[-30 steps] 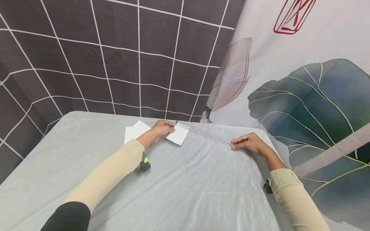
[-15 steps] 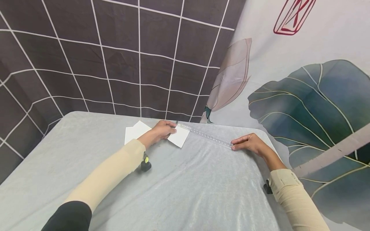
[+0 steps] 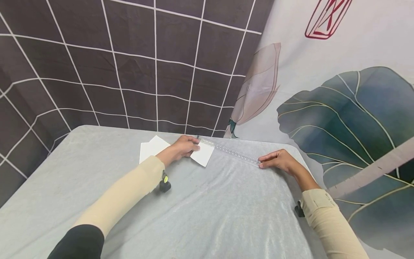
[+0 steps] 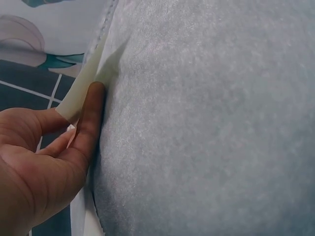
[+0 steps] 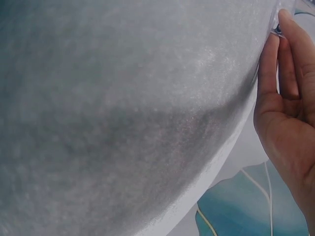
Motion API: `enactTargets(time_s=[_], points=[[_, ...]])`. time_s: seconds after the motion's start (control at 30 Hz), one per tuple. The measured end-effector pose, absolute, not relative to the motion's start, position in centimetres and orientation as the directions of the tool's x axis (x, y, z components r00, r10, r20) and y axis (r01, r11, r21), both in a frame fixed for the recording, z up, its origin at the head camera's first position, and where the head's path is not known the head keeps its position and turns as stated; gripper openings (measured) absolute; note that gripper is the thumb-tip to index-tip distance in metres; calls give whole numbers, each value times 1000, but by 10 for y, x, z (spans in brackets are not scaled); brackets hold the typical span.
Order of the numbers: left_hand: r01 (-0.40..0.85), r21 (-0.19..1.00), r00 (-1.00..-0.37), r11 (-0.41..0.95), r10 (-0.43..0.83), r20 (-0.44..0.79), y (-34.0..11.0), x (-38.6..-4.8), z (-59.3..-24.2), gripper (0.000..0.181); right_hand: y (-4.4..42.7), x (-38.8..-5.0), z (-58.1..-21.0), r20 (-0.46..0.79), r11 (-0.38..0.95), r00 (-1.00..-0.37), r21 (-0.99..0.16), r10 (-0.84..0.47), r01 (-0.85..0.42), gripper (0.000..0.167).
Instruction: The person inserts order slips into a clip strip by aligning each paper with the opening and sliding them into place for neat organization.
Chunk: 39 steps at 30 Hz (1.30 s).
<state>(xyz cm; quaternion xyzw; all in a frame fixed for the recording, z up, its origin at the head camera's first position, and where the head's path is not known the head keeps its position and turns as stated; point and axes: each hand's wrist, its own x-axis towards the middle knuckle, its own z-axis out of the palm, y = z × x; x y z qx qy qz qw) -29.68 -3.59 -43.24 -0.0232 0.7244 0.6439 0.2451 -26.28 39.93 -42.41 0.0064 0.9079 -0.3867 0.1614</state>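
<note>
My left hand (image 3: pixel 182 146) pinches a white square card (image 3: pixel 203 153) between thumb and fingers near the back edge of the table. The same card (image 4: pixel 83 91) appears yellowish and tilted in the left wrist view, held by my left hand (image 4: pixel 54 167). A clear ruler (image 3: pixel 236 154) slants down to the right, its far-left end at the card's top edge. Its right end is pinched by my right hand (image 3: pixel 280 160); in the right wrist view, my right hand (image 5: pixel 290 103) holds the clear end at the top corner.
White papers (image 3: pixel 153 146) lie just left of my left hand, partly behind it. A grey cloth covers the table (image 3: pixel 194 216). Behind it hangs a dark gridded cloth (image 3: pixel 129 72); on the right is a white cloth with a leaf print (image 3: pixel 349 118).
The card and my left hand have shifted slightly to the right and toward the front, along the ruler. The ruler and my right hand have stayed in place.
</note>
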Motion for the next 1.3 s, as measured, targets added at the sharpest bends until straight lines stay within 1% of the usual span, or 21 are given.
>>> enactTargets(time_s=[0.23, 0.6, 0.93, 1.3], points=[[-333, 925, -880, 186, 291, -375, -34, -295, -434, 58, 400, -263, -425, -299, 704, -947, -698, -120, 131, 41], [-294, 925, -899, 240, 258, -353, -30, -293, -433, 58, 399, -264, -425, -299, 696, -948, -704, -111, 140, 42], [-303, 925, -903, 227, 242, -356, -28, -294, -435, 56, 401, -262, -424, -288, 708, -949, -697, -127, 117, 42], [-331, 926, -893, 183, 255, -370, -25, -294, -435, 55, 401, -261, -424, -284, 719, -950, -686, -128, 109, 42]])
